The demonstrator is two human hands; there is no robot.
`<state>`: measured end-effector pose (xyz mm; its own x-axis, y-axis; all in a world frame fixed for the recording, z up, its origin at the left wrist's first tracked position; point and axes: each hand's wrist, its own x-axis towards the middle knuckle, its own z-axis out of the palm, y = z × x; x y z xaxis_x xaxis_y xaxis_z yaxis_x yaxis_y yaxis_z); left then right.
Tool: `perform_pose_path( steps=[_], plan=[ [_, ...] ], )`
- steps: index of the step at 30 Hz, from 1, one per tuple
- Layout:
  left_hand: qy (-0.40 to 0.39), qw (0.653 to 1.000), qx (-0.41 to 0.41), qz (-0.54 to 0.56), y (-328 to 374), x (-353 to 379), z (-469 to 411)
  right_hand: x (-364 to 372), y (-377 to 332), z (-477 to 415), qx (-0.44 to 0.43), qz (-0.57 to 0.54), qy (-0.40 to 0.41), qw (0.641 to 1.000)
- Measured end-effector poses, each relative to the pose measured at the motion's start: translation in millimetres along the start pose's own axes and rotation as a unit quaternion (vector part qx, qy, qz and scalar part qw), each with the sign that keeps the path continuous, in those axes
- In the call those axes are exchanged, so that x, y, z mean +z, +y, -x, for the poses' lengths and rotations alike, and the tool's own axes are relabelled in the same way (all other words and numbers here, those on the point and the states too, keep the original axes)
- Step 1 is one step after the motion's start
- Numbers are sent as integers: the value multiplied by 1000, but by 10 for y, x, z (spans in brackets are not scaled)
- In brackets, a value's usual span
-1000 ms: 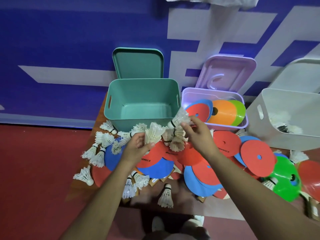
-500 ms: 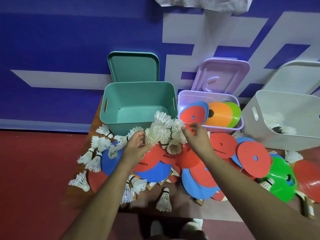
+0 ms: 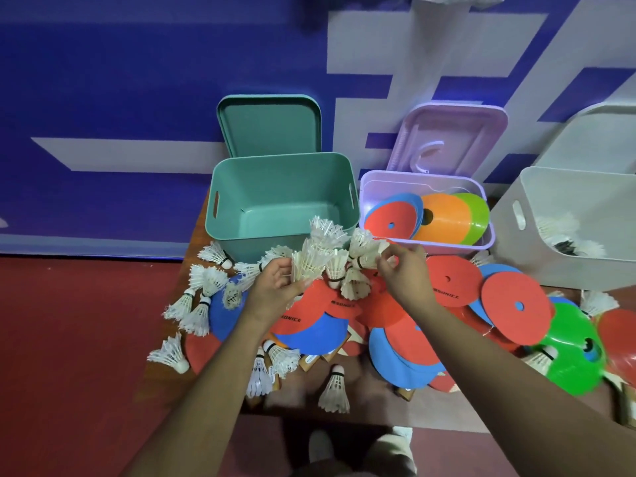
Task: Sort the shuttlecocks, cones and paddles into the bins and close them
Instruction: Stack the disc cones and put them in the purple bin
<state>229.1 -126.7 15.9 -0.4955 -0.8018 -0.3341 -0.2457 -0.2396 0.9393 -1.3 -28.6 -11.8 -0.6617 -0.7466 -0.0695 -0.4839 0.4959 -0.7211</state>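
Left hand (image 3: 275, 287) was closed around a loose bunch of feather shuttlecocks (image 3: 315, 259), and the right hand (image 3: 401, 270) pinched more (image 3: 364, 251) beside it, both just in front of the empty teal bin (image 3: 282, 187) at the table's far edge. Likely risk: the fanned bunch was held only by its skirts, so a shuttlecock could slip onto the flat cones (image 3: 309, 325) or off the crowded near edge. The white bin (image 3: 585, 215) at far right already held shuttlecocks, reachable only across the lilac bin (image 3: 426, 208).
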Motion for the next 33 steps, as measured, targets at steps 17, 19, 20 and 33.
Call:
perform_pose_path(
  steps=[17, 19, 20, 33],
  plan=[
    [-116, 986, 100, -66, 574, 1053, -240, -1584, -253, 104, -131, -31, -14, 991],
    [-111, 985, 114, -71, 602, 1251, -249, -1690, -62, 75, -87, -71, 0, 994],
    [-105, 985, 118, -73, 627, 1379, -249, -1755, 48, 59, -66, -87, 8, 994],
    [-161, 954, 168, -189, 975, 4011, -701, -3495, 1981, -552, 101, -280, 59, 953]
  ],
)
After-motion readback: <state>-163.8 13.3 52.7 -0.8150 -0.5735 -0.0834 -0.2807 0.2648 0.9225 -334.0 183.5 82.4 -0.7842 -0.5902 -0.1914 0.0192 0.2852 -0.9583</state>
